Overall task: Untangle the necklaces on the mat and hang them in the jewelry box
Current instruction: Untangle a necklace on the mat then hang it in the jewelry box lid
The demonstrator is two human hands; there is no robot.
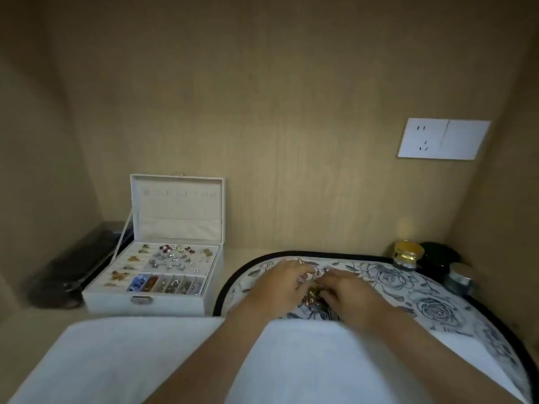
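Fingers [300, 273] of the left hand [280, 285] and right hand [348, 294] are pinching the tangled necklaces [313, 297] lying between them on the mat [414, 290].

Tangled gold necklaces [313, 296] on floral mat [408, 287]; white jewelry box [116, 305] open, left.

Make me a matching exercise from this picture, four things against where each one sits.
1 jewelry box
2 necklaces
3 gold-lidded jar
4 wall socket

A on the back wall, upper right
B on the mat, between left hand and right hand
C left of the mat, lid up
D by the mat's far right edge

Pairs: 1-C, 2-B, 3-D, 4-A
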